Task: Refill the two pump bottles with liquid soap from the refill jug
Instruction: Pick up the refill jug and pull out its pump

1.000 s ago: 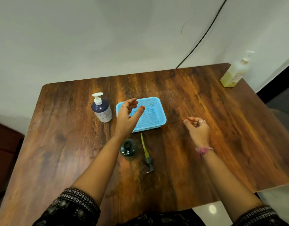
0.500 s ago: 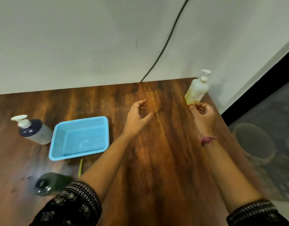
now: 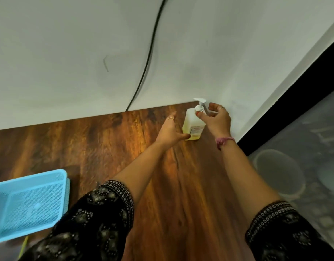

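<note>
A: In the head view, your right hand (image 3: 216, 120) is at the neck of the yellow pump bottle (image 3: 193, 125), fingers curled in around the white pump (image 3: 199, 104). I judge you're fetching it or starting to unscrew it.

B: And the other hand?

A: Your left hand (image 3: 170, 131) is spread wide against the bottle's near side, thumb touching its base. The bottle stands upright at the far right corner of the wooden table (image 3: 109, 147), against the wall (image 3: 87, 53). The blue basket (image 3: 28, 204) is well apart, near your left sleeve.

B: What next?

A: Probably a firm hold low on the body while the pump turns. No refill jug shows here.
</note>
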A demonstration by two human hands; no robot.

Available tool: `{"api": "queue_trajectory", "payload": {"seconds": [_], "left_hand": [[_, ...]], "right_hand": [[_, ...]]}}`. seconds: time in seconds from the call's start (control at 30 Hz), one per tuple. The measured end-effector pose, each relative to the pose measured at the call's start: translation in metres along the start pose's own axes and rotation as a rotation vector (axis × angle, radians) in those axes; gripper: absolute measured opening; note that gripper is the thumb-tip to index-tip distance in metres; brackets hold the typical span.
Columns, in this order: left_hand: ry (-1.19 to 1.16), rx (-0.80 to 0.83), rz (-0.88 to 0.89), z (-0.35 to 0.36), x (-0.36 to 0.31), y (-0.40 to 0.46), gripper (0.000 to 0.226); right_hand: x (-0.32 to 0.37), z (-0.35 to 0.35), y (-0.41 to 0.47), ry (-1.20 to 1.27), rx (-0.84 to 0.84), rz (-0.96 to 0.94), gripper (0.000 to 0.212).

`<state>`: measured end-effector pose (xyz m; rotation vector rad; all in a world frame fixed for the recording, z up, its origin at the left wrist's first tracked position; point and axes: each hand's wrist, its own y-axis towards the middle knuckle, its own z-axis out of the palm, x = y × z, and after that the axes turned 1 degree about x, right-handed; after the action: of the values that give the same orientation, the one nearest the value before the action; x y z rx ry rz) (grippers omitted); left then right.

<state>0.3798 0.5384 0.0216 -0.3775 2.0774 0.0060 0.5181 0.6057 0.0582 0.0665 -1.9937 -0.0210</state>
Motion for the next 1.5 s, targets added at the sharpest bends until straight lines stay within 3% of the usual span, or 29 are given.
{"api": "queue_trajectory", "payload": {"seconds": [0.13, 0.23, 0.43, 0.67, 0.87, 1.03, 1.5], "left_hand": [[-0.015, 0.019, -0.022, 0.019, -0.005, 0.04, 0.114], [-0.054, 0.043, -0.044, 0.027, -0.002, 0.059, 0.119], [-0.143, 0.079, 0.0, 0.034, 0.005, 0.068, 0.082], [-0.144, 0.022, 0.029, 0.013, 0.001, 0.047, 0.077], [-0.26, -0.064, 0.055, -0.029, -0.011, -0.003, 0.081], [-0.286, -0.124, 0.09, -0.077, -0.017, -0.053, 0.071], [-0.218, -0.172, 0.18, -0.25, 0.038, -0.204, 0.075]], "right_hand": [[-0.015, 0.009, 0.023, -0.069, 0.092, -0.011, 0.056], [-0.02, 0.013, 0.031, -0.097, 0.129, -0.032, 0.047], [-0.025, 0.016, 0.039, -0.124, 0.146, -0.053, 0.049], [-0.012, 0.014, 0.027, -0.096, 0.197, -0.058, 0.051], [0.037, 0.009, -0.007, 0.003, 0.239, -0.117, 0.044], [0.081, 0.016, -0.054, -0.011, 0.258, -0.189, 0.035], [0.209, 0.099, -0.232, 0.136, 0.308, -0.286, 0.04]]}}
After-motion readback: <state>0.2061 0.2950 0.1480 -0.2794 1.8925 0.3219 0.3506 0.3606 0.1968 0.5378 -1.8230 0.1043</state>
